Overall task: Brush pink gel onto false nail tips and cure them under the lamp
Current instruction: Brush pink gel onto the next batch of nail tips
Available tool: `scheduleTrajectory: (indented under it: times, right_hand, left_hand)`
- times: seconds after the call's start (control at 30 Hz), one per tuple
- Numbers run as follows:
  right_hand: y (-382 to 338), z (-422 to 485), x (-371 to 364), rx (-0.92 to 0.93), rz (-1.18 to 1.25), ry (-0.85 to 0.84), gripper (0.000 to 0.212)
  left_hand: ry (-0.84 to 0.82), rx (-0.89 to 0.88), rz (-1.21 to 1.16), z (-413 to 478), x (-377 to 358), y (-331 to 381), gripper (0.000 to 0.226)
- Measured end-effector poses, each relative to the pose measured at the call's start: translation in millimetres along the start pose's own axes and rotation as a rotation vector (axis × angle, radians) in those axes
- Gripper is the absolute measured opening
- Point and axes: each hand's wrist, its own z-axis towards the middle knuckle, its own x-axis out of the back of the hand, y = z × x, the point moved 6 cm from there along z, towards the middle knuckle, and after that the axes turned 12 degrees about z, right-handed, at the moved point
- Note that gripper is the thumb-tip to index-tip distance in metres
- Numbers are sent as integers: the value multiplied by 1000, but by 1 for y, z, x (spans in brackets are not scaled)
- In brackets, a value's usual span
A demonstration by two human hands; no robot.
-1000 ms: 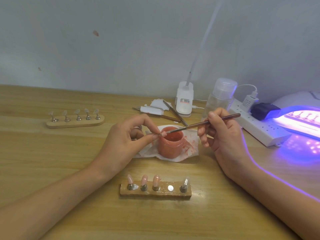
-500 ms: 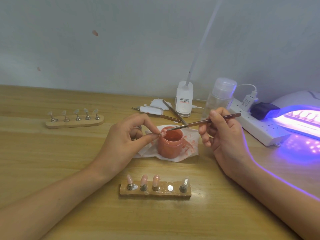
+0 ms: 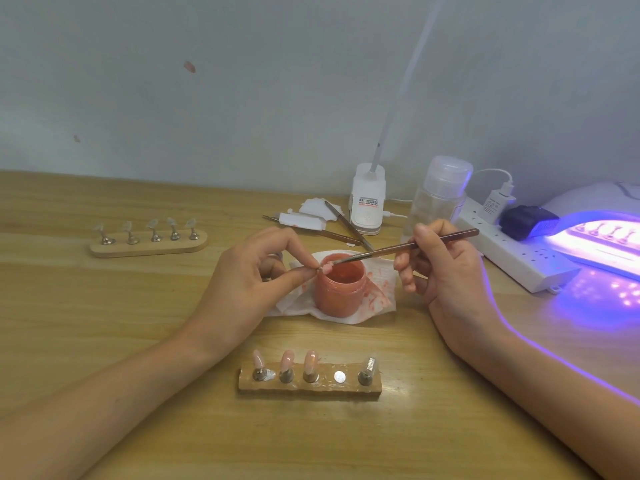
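Observation:
My left hand pinches a small nail tip on its stand over the left rim of the open pink gel jar. My right hand grips a thin brush, and its bristle end touches the held tip. In front of me a wooden holder carries three pink-coated tips, one bare magnet spot and one clear tip. At the right edge the curing lamp glows violet with another row of tips inside.
A stained white tissue lies under the jar. A second wooden holder with clear tips stands far left. Behind the jar are spare tools, a white lamp base, a clear pump bottle and a power strip.
The brush tip has moved slightly left from over the jar's mouth onto the tip pinched in my left hand. Both hands otherwise stay in place.

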Motion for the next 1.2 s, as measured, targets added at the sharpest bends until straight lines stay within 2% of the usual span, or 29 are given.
scheduleTrajectory:
  times: [0.07,0.23,0.37,0.5,0.67,0.83,0.97,1.1,1.2]
  right_hand:
    - [-1,1,0,13,15,4,23]
    - [-2,-1,-5,20,22,-56,22]
    - [-3,1,1,36,8,11,23]
    - [-2,-1,-7,36,36,-86,21]
    - [-3,0,2,41,-7,15,23]
    - [-2,-2,-5,30,28,-61,23]
    - [-1,0,3,37,-16,26,26]
    - [-2,0,-3,61,30,-49,24]
    - [0,0,1,33,-18,-6,23]
  left_hand:
    - [-1,4,0,0,0,0,17]
    - [-11,6,20,0,0,-3,6]
    - [-16,11,-18,-1,0,-2,19]
    - [-15,12,-11,-1,1,-2,9]
    - [-11,6,-1,-1,1,-4,7]
    - [6,9,21,-2,2,-5,9]
    - [17,11,16,-2,3,-2,12]
    - [17,26,29,-2,3,-2,13]
    - [18,42,28,-2,3,-2,13]
